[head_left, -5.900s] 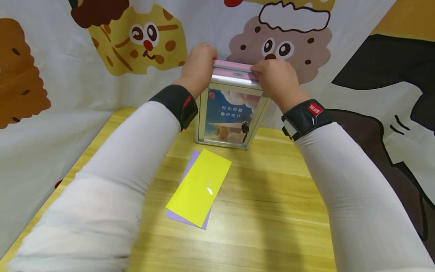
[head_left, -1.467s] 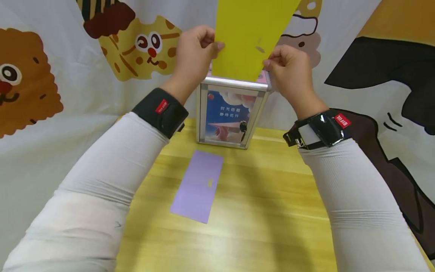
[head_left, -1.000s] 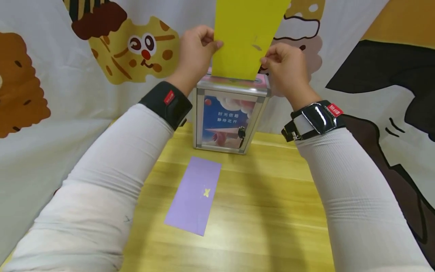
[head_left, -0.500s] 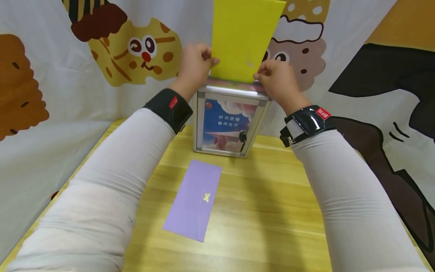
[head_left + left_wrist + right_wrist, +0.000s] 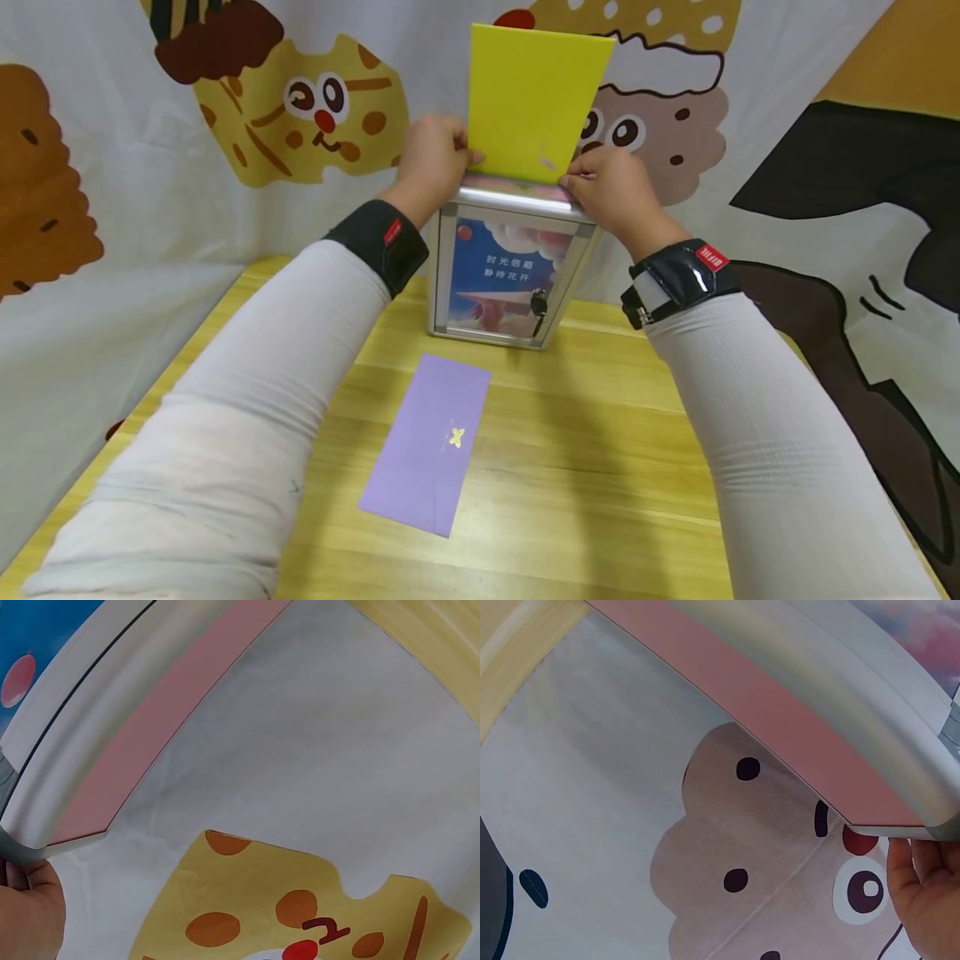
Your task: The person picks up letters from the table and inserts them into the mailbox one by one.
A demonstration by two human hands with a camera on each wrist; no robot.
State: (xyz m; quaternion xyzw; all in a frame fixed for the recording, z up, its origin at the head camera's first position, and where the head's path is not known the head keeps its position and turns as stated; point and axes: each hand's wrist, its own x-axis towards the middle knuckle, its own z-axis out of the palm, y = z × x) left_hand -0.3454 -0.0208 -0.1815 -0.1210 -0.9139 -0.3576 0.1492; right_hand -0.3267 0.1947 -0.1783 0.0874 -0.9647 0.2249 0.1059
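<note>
A yellow envelope (image 5: 532, 100) stands upright at the top of the metal-framed letter box (image 5: 517, 205), its lower end at the pink top face. My left hand (image 5: 431, 158) pinches the envelope's left edge between thumb and fingers, close above the box. At the right edge, low down, my right hand (image 5: 611, 187) pinches it too. In the wrist views, the left hand (image 5: 30, 915) and right hand (image 5: 930, 900) appear beside the box's upper corners; the envelope is hidden there. A purple envelope (image 5: 427, 450) with a gold butterfly mark lies on the table in front of the box.
The wooden table (image 5: 615, 500) carries the box near its back edge. A white cloth (image 5: 300, 217) printed with cartoon biscuits and cheese hangs behind and beside it. A black lock (image 5: 538, 302) sits on the box's front door.
Earlier the yellow envelope lay over the purple one while both hands touched the box top. It was then held above the box, and has since moved down with both hands.
</note>
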